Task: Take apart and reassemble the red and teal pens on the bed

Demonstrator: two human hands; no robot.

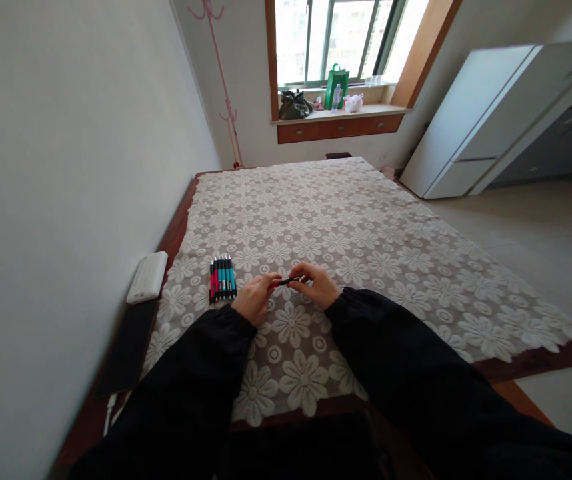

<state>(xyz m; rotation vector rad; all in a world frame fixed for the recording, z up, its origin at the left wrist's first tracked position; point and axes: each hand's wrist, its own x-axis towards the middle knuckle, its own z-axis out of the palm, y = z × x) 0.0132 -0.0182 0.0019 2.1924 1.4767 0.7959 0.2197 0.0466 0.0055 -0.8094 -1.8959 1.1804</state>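
Note:
My left hand (pixel 255 298) and my right hand (pixel 317 283) meet over a lace flower-patterned cloth (pixel 346 227) on a wooden table. Between their fingertips they hold one red and black pen (pixel 286 281), lying roughly level, the left hand on its red end and the right hand on its black end. Just left of my left hand, a row of several red and teal pens (pixel 222 278) lies side by side on the cloth. Black sleeves cover both forearms.
A white flat box (pixel 147 277) and a dark flat device (pixel 127 347) lie along the table's left edge by the wall. A windowsill with a green bag (pixel 337 86) is far back. A white cabinet (pixel 486 120) stands at right.

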